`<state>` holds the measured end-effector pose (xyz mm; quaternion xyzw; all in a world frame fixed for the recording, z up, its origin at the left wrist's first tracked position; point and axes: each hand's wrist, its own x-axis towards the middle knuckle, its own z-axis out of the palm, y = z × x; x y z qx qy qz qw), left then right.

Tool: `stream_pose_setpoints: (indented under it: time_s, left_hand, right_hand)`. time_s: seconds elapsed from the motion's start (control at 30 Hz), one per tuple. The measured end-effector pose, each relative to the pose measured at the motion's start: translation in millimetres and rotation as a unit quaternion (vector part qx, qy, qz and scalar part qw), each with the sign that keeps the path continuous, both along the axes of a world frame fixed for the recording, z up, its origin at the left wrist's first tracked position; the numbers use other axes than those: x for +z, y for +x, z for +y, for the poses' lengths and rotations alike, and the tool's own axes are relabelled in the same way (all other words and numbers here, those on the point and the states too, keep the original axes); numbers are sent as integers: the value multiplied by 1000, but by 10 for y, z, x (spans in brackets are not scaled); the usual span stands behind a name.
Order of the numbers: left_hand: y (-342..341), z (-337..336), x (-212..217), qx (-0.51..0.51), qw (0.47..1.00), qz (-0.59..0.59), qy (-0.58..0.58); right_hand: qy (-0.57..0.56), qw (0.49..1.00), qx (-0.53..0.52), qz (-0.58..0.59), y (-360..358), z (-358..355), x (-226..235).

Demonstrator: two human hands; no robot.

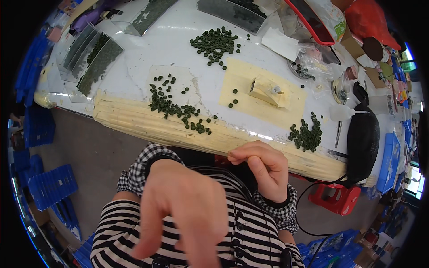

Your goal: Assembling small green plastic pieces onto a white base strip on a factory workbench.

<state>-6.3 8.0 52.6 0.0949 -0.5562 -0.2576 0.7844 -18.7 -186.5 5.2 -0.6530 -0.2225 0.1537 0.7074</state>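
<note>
My left hand [185,205] is raised close to the camera in front of my striped clothing. Its thumb stands away from a stretched finger, which blurs toward the lower edge, and nothing shows in it. By the table's padded yellowish front edge is my right hand [266,170], its fingers bent and bunched to the left. Whatever its fingertips may hold is too small or hidden to make out. Just beyond, small dark green round pieces [170,107] lie spread along the edge. A pile of them [306,136] sits nearer the right hand, and another [216,43] farther back.
On a yellowish sheet [230,85] stands a small taped block [267,91] with a pale nub. Clear bins [100,62] holding green pieces line the back left. A black bag-like bundle [364,143] and tweezers [338,134] lie right. A red stool [335,198] stands below.
</note>
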Motion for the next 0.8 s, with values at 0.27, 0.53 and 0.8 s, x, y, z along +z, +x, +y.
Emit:
stream_pose_setpoints:
  time_s: [0.27, 0.53, 0.8]
  left_hand:
    - [-139, 446, 512, 75, 997, 3, 14]
    - [-339, 478, 562, 116, 992, 25, 47]
    - [-283, 484, 555, 153, 988, -9, 29]
  right_hand:
    - [-23, 998, -46, -21, 18, -114, 42]
    - [-40, 997, -64, -26, 26, -116, 39]
    - [-46, 996, -69, -14, 20, -95, 44]
